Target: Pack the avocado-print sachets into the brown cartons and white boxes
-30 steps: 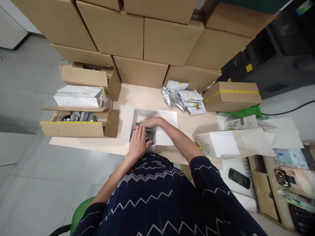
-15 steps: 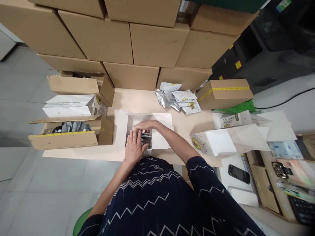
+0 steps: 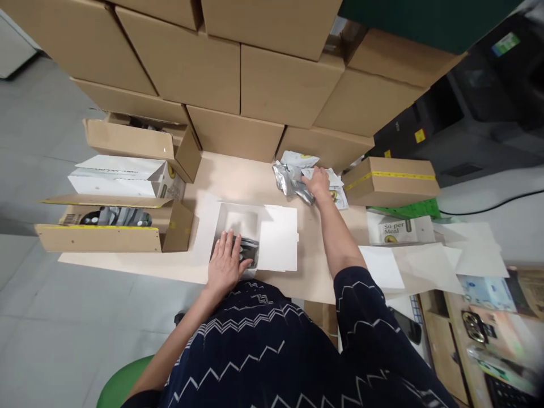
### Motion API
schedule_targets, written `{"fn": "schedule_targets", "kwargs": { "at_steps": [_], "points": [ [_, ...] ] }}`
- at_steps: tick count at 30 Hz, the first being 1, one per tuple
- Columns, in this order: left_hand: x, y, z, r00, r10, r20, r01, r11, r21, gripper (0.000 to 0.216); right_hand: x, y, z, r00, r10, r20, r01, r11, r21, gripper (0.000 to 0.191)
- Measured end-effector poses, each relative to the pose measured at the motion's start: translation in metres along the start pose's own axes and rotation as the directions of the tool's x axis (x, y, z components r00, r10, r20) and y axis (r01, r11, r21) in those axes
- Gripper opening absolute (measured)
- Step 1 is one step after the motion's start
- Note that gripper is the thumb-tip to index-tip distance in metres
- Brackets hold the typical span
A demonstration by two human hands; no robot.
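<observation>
Boxes of brown cardboard [image 3: 199,62] are filling the top of the frame, stacked in rows like a wall. Below them a pale table [image 3: 236,173] is running across the middle, and at its left an open brown carton [image 3: 97,239] is holding a row of grey packs [image 3: 123,217]. At the right of the table a closed brown carton [image 3: 402,190] is sitting with yellow tape across it. Just below the centre, a white box [image 3: 244,216] is standing open, its flap spreading out to the right. The left hand [image 3: 225,260] is lying over the box's left side, palm down, fingers nearly straight and slightly parted, thumb resting across the dark packs [image 3: 250,247] inside, pinching nothing. Above and right of it, the right hand [image 3: 318,182] is reaching onto the white and silver packets [image 3: 293,180] at the foot of the stack, fingers bending over a white one; whether they are closing on it I cannot tell. By my reading, the step in hand is picking from that pile while the left hand is steadying the row. The next move seems to be calling for a thumb-and-finger pinch on one packet's edge, parting it cleanly from its slippery neighbours.
</observation>
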State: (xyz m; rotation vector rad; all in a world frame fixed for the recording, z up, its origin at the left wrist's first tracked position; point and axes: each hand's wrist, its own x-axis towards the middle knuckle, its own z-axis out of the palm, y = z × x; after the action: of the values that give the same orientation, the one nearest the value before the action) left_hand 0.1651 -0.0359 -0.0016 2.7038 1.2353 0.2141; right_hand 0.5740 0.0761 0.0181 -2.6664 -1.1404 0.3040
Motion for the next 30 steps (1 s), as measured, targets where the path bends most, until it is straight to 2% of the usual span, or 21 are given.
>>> {"fn": "schedule_targets", "kwargs": {
  "at_steps": [2, 5, 7, 11, 15, 18, 20, 22, 24, 26, 30],
  "points": [
    [-0.001, 0.0, 0.001, 1.0, 0.001, -0.01, -0.001, 1.0, 0.002, 0.074, 0.017, 0.02, 0.015, 0.997, 0.052, 0.06, -0.043, 0.99, -0.133, 0.084],
    [-0.002, -0.001, 0.002, 1.0, 0.0, -0.017, 0.0, 1.0, 0.012, 0.074, 0.026, 0.039, 0.035, 0.982, 0.118, 0.146, -0.09, 0.978, -0.189, 0.092],
    [-0.002, -0.001, 0.002, 1.0, 0.002, -0.016, -0.001, 1.0, 0.021, 0.074, 0.024, 0.045, 0.046, 0.979, 0.13, 0.155, -0.099, 0.976, -0.194, 0.088],
    [-0.002, -0.002, 0.0, 1.0, 0.001, -0.006, -0.001, 1.0, 0.026, 0.073, 0.009, 0.047, 0.061, 0.995, 0.077, 0.069, -0.061, 0.977, -0.206, 0.066],
    [-0.001, -0.002, 0.001, 1.0, -0.003, -0.001, 0.003, 1.0, 0.004, 0.073, -0.015, 0.047, 0.059, 0.995, -0.006, 0.096, 0.026, 0.977, -0.213, 0.053],
    [-0.001, -0.001, 0.002, 1.0, -0.014, -0.001, 0.014, 1.0, -0.009, 0.073, -0.036, 0.051, 0.043, 0.989, -0.059, 0.133, 0.082, 0.982, -0.173, 0.052],
    [-0.001, -0.001, 0.003, 1.0, -0.018, 0.0, 0.018, 1.0, -0.014, 0.073, -0.051, 0.056, 0.027, 0.995, -0.08, 0.064, 0.084, 0.995, -0.057, 0.048],
    [-0.001, -0.001, 0.004, 1.0, -0.02, -0.003, 0.02, 1.0, -0.013, 0.072, -0.067, 0.062, 0.009, 0.996, -0.072, -0.051, 0.079, 0.987, 0.141, 0.047],
    [-0.001, 0.0, 0.004, 1.0, -0.018, -0.011, 0.018, 1.0, -0.004, 0.072, -0.086, 0.067, -0.011, 0.992, -0.025, -0.123, 0.07, 0.924, 0.376, 0.048],
    [-0.001, 0.0, 0.004, 1.0, -0.017, -0.02, 0.017, 1.0, 0.003, 0.071, -0.108, 0.07, -0.034, 0.991, -0.008, -0.131, 0.082, 0.82, 0.566, 0.049],
    [0.0, 0.001, 0.002, 1.0, -0.013, -0.018, 0.013, 1.0, -0.006, 0.071, -0.158, 0.062, -0.082, 0.966, -0.102, -0.239, 0.249, 0.633, 0.733, 0.039]
  ]
}}
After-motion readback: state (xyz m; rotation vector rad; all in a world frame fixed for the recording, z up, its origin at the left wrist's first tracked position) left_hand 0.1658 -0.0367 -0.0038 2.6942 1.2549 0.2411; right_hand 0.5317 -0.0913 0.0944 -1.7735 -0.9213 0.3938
